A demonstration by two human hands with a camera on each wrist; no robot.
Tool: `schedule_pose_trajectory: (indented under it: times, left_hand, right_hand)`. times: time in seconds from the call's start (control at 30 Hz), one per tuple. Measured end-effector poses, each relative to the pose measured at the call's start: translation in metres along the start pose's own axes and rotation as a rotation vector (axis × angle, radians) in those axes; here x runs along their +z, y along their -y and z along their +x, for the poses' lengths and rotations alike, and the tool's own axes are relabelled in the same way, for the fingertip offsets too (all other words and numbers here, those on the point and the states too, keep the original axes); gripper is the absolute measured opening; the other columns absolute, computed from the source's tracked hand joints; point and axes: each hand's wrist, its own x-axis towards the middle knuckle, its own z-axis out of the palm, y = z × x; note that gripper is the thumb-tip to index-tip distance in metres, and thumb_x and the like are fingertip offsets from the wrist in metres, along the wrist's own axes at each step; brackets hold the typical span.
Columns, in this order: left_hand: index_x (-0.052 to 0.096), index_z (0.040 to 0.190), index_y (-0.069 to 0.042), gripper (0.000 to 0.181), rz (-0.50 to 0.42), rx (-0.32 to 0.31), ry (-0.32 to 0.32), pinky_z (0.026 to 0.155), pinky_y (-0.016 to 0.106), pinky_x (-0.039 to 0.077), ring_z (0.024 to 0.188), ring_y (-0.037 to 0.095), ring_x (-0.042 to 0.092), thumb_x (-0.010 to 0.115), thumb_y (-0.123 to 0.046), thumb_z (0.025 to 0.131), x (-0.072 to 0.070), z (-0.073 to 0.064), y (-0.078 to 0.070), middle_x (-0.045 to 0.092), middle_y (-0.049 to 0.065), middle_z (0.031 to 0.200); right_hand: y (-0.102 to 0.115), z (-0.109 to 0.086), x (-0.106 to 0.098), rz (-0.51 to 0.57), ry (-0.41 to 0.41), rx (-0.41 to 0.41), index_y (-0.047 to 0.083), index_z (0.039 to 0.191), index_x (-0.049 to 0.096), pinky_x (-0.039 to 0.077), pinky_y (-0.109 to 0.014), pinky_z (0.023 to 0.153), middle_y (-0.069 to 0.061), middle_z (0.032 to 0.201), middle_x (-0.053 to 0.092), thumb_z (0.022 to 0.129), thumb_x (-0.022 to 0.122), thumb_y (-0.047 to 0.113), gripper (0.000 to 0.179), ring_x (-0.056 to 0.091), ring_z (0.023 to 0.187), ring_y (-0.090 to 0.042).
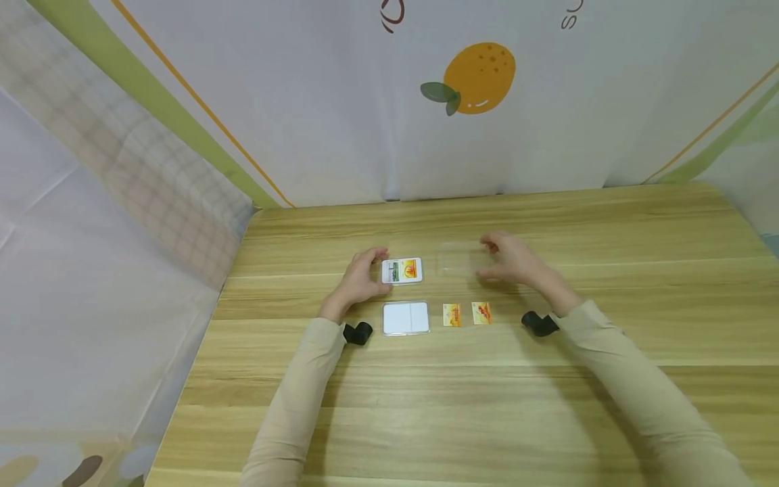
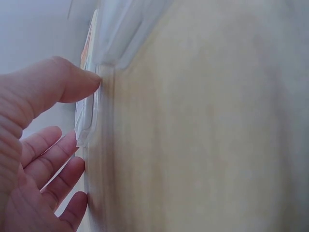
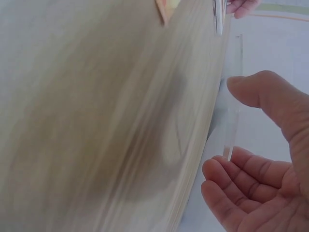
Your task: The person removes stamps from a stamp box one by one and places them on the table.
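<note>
My left hand (image 1: 358, 277) holds a small clear-edged display case (image 1: 402, 270) by its edges. Its thumb presses the near side, with the fingers at the far left corner in the left wrist view. Two stamp-like printed cards lie side by side in that case on a white insert. To the right, my right hand (image 1: 514, 260) pinches a transparent cover (image 3: 233, 125) between thumb and fingers, lifted off the table. A second case (image 1: 406, 318) with a blank, two-part white insert lies nearer me. Beside it are two loose printed cards, one left (image 1: 452, 315) and one right (image 1: 481, 313).
The wood-grain table (image 1: 450, 419) runs back to a white curtain (image 1: 341, 122) printed with an orange fruit. More cloth hangs along the left side. Black wrist mounts show under the left forearm (image 1: 358, 333) and the right forearm (image 1: 539, 324).
</note>
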Motion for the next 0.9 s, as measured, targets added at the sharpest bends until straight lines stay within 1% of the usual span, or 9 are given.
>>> schedule_pose_trajectory:
  times: [0.2,0.5,0.9]
  left_hand:
    - [0.040,0.137,0.000,0.075,-0.003,0.011,-0.004,0.105,0.040,0.030,0.121,0.026,0.038,0.076,-0.003,0.071,0.000,0.001,0.001,0.052,0.010,0.131]
    - [0.040,0.137,-0.001,0.076,-0.008,-0.004,-0.001,0.106,0.039,0.030,0.123,0.026,0.037,0.076,-0.002,0.071,0.000,0.000,0.000,0.052,0.009,0.132]
    - [0.041,0.137,-0.002,0.075,-0.007,-0.007,-0.002,0.105,0.040,0.030,0.122,0.026,0.038,0.076,-0.002,0.071,0.000,0.000,0.000,0.052,0.009,0.132]
  right_hand:
    - [-0.006,-0.005,-0.006,0.011,0.002,0.008,-0.015,0.121,0.049,0.044,-0.048,0.089,-0.028,0.111,0.054,0.072,0.078,0.012,0.064,0.051,0.104,-0.039]
    - [-0.012,-0.011,-0.011,0.004,-0.013,0.000,-0.015,0.121,0.049,0.044,-0.049,0.088,-0.028,0.111,0.055,0.072,0.078,0.012,0.062,0.052,0.102,-0.038]
    - [-0.024,-0.022,-0.016,0.002,-0.002,0.011,-0.016,0.122,0.047,0.043,-0.051,0.090,-0.029,0.113,0.054,0.075,0.076,0.012,0.062,0.051,0.104,-0.040]
